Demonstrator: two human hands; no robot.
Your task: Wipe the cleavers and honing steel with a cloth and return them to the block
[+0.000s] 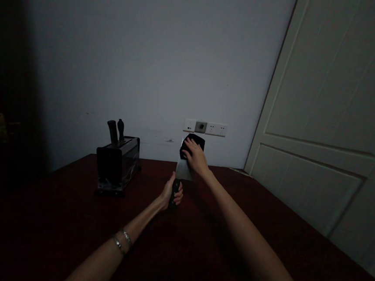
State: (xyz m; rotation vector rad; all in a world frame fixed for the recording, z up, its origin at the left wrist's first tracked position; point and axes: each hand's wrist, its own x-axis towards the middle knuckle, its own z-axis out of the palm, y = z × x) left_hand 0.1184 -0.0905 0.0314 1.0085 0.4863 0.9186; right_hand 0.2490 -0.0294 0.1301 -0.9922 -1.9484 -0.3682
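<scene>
My left hand (170, 192) is wrapped round the black handle of a cleaver (183, 171), whose broad blade points up and away from me above the table. Against the upper part of the blade, my right hand (195, 154) presses a black cloth (198, 139). The fingers of that hand lie over the cloth, and its thumb points left. Cloth and hand hide the blade's far end. To the left stands a dark knife block (116, 165) with a knife handle (112, 131) and another dark handle (120, 129) sticking up from its top.
A dark red table (171, 248) spans the view under my arms, its near edge at the bottom. Behind it rises a pale wall with a row of sockets (205, 127). A white panelled door (319, 139) stands close on the right. The room is dim.
</scene>
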